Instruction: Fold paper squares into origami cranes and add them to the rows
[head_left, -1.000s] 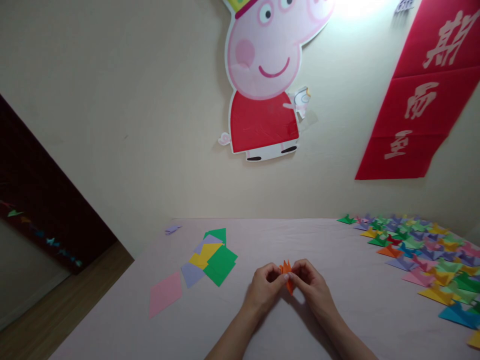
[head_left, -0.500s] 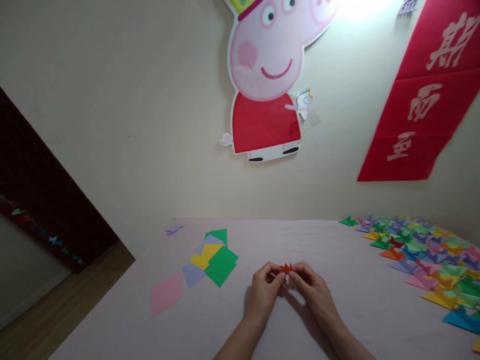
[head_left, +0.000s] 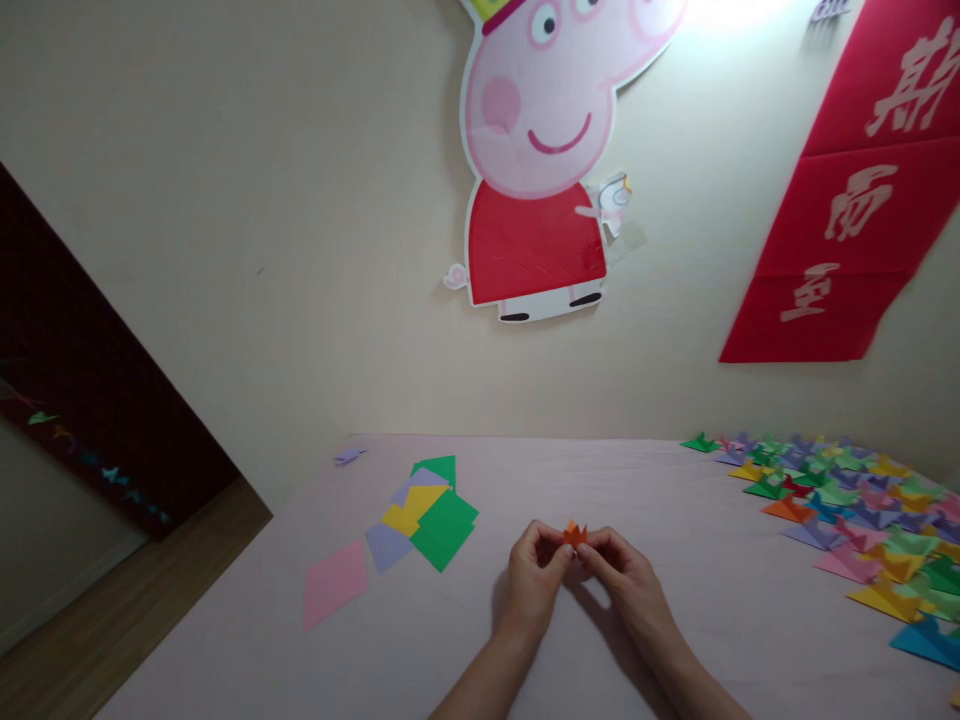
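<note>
A small piece of folded orange-red paper [head_left: 575, 535] with several pointed tips stands up between my two hands. My left hand [head_left: 537, 572] pinches its left side between thumb and fingers. On the other side, my right hand [head_left: 621, 572] pinches it the same way. Both thumbs face me, and the paper's lower part is hidden behind them. The hands are held over the pale pink table cover [head_left: 420, 655], with their shadows falling on it.
Loose paper squares lie to the left: a green one [head_left: 444, 530], a yellow one [head_left: 409, 512], a pink one [head_left: 335, 584] and purple ones. Many folded paper figures [head_left: 840, 510] stand in rows at the right. A small purple folded piece [head_left: 349, 457] lies near the wall.
More of the orange paper shows above my thumbs, including a lighter orange tip. Both hands keep their pinch; the whole view has shifted slightly.
</note>
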